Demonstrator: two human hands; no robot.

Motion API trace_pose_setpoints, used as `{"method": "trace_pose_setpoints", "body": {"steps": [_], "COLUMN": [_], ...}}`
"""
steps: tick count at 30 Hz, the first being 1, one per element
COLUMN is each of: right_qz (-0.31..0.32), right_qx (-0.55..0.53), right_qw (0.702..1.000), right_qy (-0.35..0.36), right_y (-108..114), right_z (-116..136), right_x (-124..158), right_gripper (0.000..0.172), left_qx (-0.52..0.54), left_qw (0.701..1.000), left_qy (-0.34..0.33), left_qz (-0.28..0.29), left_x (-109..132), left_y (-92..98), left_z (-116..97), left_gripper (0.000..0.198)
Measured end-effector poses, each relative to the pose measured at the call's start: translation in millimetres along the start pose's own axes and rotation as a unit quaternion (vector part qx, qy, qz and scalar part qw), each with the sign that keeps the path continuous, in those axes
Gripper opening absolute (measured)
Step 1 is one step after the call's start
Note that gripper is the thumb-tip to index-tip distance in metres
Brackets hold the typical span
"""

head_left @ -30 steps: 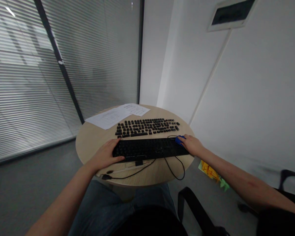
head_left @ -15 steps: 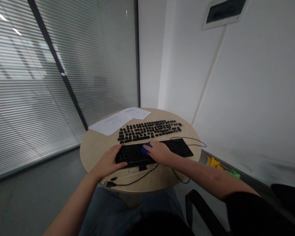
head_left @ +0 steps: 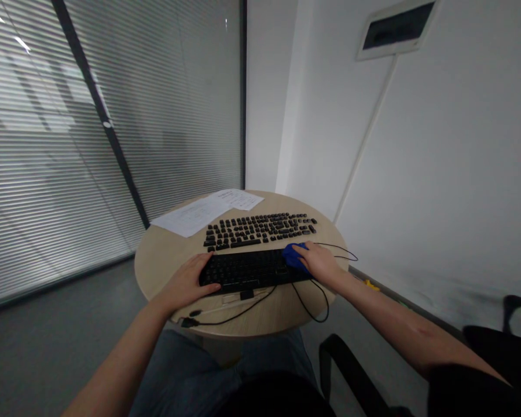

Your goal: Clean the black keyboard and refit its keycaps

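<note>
Left hand [head_left: 190,282] is bracing the left end of a long black plastic keyboard base [head_left: 238,271]: thumb is sitting at the near edge, fingers at the far edge. That grip is standing wide, spanning the base's depth and having hold of that end. Right hand [head_left: 323,263] is holding a crumpled blue cloth [head_left: 293,256] against the right part of the base; this grip is closing on the cloth, thumb and fingers bunched (exact finger wrap is hiding behind the hand, can't tell).

Base is lying flat near the front of a round pale-wood bench [head_left: 165,269], crosswise to the person. Loose black square and oblong keycaps [head_left: 245,244] are lying in rows just beyond it, apart from it. Thin black cable [head_left: 315,318] is looping out on the near side, and a black plug [head_left: 189,322] is resting at the bench's near left edge. White printed paper sheets [head_left: 195,215] are overlapping at the far left.
</note>
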State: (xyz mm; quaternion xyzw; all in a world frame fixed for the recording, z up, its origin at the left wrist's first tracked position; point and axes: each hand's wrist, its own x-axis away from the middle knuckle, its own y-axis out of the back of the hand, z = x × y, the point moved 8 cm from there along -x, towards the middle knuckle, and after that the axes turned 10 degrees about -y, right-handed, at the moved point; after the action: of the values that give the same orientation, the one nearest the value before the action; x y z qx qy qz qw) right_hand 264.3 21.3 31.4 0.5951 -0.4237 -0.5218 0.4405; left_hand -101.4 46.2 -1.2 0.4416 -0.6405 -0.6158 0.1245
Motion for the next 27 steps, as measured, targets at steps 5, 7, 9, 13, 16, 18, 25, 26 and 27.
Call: {"method": "trace_pose_setpoints", "body": {"steps": [5, 7, 9, 13, 16, 18, 25, 26, 27], "right_qz": [-0.124, -0.186, -0.201, -0.178, -0.146, -0.096, -0.014, -0.013, -0.011], "right_qx": [-0.226, -0.37, -0.512, -0.694, -0.713, -0.723, -0.8, -0.805, -0.809], "right_qw": [0.958, 0.889, 0.791, 0.61, 0.587, 0.58, 0.451, 0.44, 0.433], "right_qy": [-0.127, -0.195, -0.267, -0.339, -0.355, -0.362, -0.396, -0.397, -0.398], "right_y": [23, 28, 17, -17, -37, -50, -63, -62, -61], "right_z": [-92, -139, -180, -218, -217, -206, -158, -154, -150], "right_x": [7, 21, 37, 63, 69, 66, 59, 58, 56], "right_gripper": [0.044, 0.047, 0.05, 0.049, 0.044, 0.041, 0.025, 0.024, 0.025], "left_qx": [-0.003, -0.005, -0.004, 0.018, 0.041, 0.043, 0.03, 0.036, 0.047], "left_qw": [1.0, 1.0, 1.0, 1.0, 0.999, 0.999, 0.998, 0.998, 0.997], "left_qy": [-0.013, -0.016, -0.019, -0.005, 0.021, 0.029, 0.001, 0.01, 0.02], "left_qz": [-0.004, -0.005, 0.002, 0.022, 0.011, 0.0, 0.053, 0.059, 0.063], "left_x": [0, 0, 0, 1, 2, 1, 6, 10, 14], "left_y": [1.2, 1.7, 1.6, 4.7, 16.0, 25.4, 31.3, 30.0, 28.6], "left_z": [1, 1, 0, -1, -3, -5, -5, -1, 3], "left_gripper": [0.092, 0.09, 0.09, 0.087, 0.079, 0.076, 0.076, 0.076, 0.076]}}
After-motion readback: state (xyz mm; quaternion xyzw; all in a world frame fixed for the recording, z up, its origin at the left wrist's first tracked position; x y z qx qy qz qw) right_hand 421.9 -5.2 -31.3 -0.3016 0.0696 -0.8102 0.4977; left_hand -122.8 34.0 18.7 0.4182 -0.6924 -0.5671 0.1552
